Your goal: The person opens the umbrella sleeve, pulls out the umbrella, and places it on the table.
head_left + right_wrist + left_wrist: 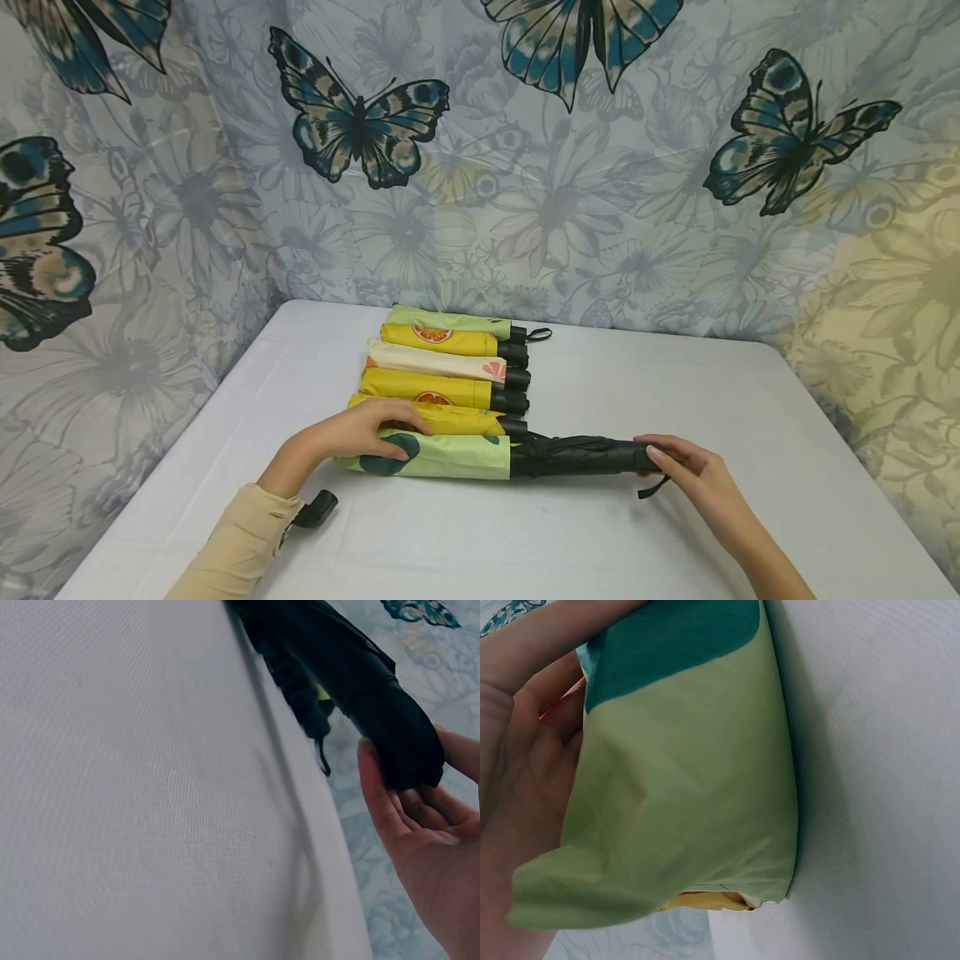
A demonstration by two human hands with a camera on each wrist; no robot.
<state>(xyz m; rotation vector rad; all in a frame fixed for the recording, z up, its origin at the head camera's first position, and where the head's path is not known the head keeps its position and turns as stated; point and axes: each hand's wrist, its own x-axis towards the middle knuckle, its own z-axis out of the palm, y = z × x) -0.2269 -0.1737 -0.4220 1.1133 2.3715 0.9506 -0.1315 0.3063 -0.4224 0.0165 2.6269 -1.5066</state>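
The left grip clasps a pale-green, dark-green-spotted fabric sleeve; right of that sleeve, the right grip pinches the tip of the black folded cloth umbrella projecting from it, presumably to hold both in line. Beyond the sleeve on the white-covered table, five yellow, cream and green cloth-sleeved umbrellas lie parallel, likely for tidiness.
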